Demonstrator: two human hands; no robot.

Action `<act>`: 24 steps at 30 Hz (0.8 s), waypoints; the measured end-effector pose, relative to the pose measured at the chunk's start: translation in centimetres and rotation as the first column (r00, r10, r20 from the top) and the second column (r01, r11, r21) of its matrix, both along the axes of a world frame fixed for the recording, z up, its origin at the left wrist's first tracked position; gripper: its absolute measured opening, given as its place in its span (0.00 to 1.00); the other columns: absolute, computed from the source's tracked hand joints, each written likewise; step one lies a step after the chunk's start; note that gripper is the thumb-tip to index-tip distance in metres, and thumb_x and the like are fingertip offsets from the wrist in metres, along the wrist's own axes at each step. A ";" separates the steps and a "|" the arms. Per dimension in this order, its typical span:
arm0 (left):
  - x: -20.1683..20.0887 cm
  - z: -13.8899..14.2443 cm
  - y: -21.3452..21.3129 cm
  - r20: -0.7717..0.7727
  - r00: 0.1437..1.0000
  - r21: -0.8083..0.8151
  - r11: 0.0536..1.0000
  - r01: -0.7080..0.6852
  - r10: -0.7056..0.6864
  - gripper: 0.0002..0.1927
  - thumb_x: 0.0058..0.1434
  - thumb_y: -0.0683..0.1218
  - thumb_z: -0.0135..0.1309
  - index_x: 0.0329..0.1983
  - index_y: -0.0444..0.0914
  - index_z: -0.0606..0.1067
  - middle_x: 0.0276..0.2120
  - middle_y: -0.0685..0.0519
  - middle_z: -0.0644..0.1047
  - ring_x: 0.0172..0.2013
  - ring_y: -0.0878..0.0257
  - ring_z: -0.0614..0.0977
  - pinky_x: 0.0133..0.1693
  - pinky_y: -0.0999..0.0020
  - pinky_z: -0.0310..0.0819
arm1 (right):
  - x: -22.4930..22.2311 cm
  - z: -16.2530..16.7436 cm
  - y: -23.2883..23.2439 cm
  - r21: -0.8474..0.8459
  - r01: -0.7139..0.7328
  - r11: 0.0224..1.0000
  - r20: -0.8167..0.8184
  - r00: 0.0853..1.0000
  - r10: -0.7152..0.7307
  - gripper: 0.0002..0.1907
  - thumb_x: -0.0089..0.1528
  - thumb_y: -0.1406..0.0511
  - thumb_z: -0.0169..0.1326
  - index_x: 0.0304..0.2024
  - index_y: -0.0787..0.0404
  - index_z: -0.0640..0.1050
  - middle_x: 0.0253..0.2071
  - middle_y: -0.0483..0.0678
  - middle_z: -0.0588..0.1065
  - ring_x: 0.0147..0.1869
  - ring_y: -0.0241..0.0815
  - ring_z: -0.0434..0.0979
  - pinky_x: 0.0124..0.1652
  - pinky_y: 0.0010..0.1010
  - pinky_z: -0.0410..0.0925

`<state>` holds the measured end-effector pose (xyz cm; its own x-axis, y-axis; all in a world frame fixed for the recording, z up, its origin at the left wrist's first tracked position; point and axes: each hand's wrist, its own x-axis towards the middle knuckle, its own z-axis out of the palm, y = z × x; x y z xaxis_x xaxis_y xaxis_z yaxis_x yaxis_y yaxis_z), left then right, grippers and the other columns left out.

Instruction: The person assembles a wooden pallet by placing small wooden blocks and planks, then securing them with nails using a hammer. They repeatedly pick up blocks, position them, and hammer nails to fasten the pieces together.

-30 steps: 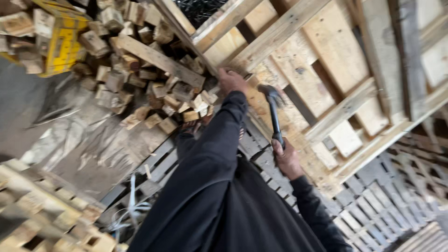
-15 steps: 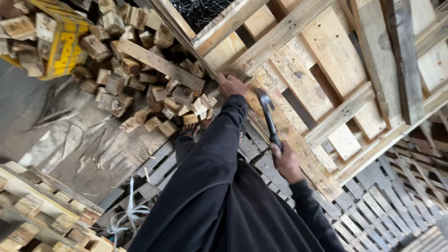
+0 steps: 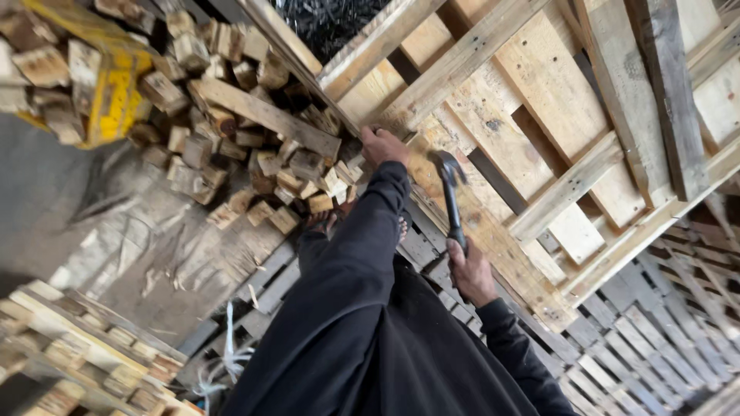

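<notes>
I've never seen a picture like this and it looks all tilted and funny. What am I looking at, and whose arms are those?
The camera sits on a person's head and looks down, so you see that person's own arms in dark sleeves. That is why everything looks tilted.

The right hand grips a hammer by its handle, with the metal head up against a wooden pallet. The left hand rests on a plank at the pallet's edge.

To the left lies a big pile of small wood blocks, and beside it a yellow bag with more wood in it. A grey sheet covers the ground there. Under the person are more slatted pallets, and another stack of pallets shows at the bottom left.
</notes>
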<state>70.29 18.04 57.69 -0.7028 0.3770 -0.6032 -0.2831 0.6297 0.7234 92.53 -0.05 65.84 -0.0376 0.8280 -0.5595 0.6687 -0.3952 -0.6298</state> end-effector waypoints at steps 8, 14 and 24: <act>-0.1 1.0 -0.1 -0.082 0.993 -0.036 0.996 0.082 -0.085 0.14 0.73 0.47 0.40 0.48 0.31 0.69 0.45 0.31 0.78 0.44 0.35 0.80 0.46 0.43 0.70 | 1.3 -4.0 -3.7 0.197 -0.048 0.979 0.030 0.999 0.043 0.24 0.70 0.49 0.49 0.42 0.65 0.76 0.24 0.47 0.74 0.26 0.38 0.74 0.30 0.37 0.66; 1.1 -0.6 -1.7 -0.133 0.991 0.111 0.994 -0.018 0.033 0.23 0.68 0.57 0.49 0.49 0.33 0.73 0.44 0.37 0.79 0.41 0.44 0.82 0.44 0.50 0.74 | 4.8 0.9 0.7 0.070 0.181 0.981 0.204 0.960 -0.192 0.26 0.61 0.47 0.59 0.43 0.64 0.78 0.22 0.59 0.73 0.27 0.51 0.75 0.29 0.42 0.67; 9.3 -2.3 -16.4 0.737 0.629 0.116 0.963 0.242 -0.247 0.22 0.64 0.66 0.53 0.34 0.44 0.71 0.23 0.58 0.72 0.15 0.71 0.63 0.15 0.75 0.48 | 23.1 -0.2 1.7 0.401 -0.031 0.915 0.646 0.718 -0.259 0.25 0.63 0.53 0.64 0.58 0.56 0.79 0.38 0.49 0.80 0.37 0.49 0.78 0.34 0.38 0.70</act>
<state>79.61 1.65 55.40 0.0950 0.4731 -0.8759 -0.5602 0.7528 0.3458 115.62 1.64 65.66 0.3369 0.9399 -0.0551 0.9301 -0.3414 -0.1353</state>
